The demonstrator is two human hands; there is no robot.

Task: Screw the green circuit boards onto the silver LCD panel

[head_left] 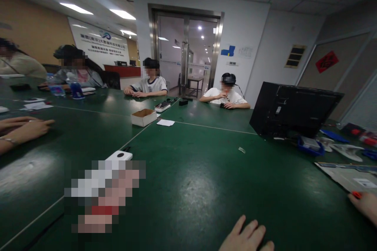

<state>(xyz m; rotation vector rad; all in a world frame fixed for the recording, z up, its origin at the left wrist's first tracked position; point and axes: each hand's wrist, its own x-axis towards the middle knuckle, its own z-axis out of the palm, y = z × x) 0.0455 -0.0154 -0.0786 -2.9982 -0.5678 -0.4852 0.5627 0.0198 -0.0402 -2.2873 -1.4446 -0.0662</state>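
Observation:
My left hand [247,237] comes in at the bottom edge, palm down over the green table [188,153], with its fingers stretched out and slightly apart. Nothing is in it. At the right edge my right hand [366,206] is partly cut off by the frame. Its fingers close around a small orange-red object [357,194], whose kind I cannot make out. That object lies at the near edge of a flat grey panel [347,176] with a white label and a dark strip along its far side.
A black monitor [294,110], seen from behind, stands back right beside a blue tray [310,147]. A clear scrap [242,150] lies mid-table. Leftward are a white power bank [119,157], partly pixelated, an open box [143,117] and another person's hands [25,131]. Several people sit around.

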